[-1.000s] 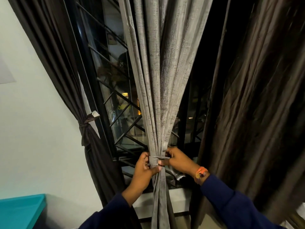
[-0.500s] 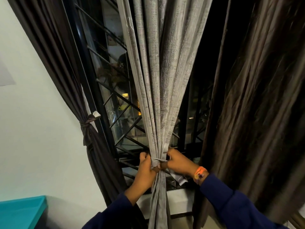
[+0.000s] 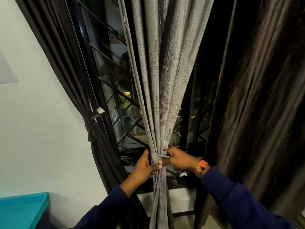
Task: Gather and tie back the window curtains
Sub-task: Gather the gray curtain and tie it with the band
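Both hands up at the waist of the grey curtain (image 3: 166, 90), one each side, pretty much level. Left hand (image 3: 145, 166) wrapped round the bundle from the left, thumb across the front just under the tie band (image 3: 156, 158), fingers hidden behind the cloth. Right hand (image 3: 179, 158) pinching the loose end of that band where it pokes out to the right, fingers curled in on it, orange wristband (image 3: 202, 167) just behind the knuckles. So: both closed on fabric, neither spread.

Key bit for what comes next, probably: curtain's long axis running straight up and down between the hands, band crossing it flat, at a right angle. Tail end lying on the right side, so right hand clearly the nearer one for pulling or tucking, left just bracing the bundle. Looks like the cinch-and-knot stage, not finished. Can't tell if a knot's already in there, too bunched up.

Further out: dark curtain (image 3: 69, 83) along the left edge of the window, already tied with its own tie-back (image 3: 92, 123). Another dark curtain (image 3: 264, 113) hanging loose along the right edge, not tied yet. Window grille (image 3: 125, 116) behind, black outside. Teal surface (image 3: 21, 210) down at the bottom-left corner of view, well apart from all this.
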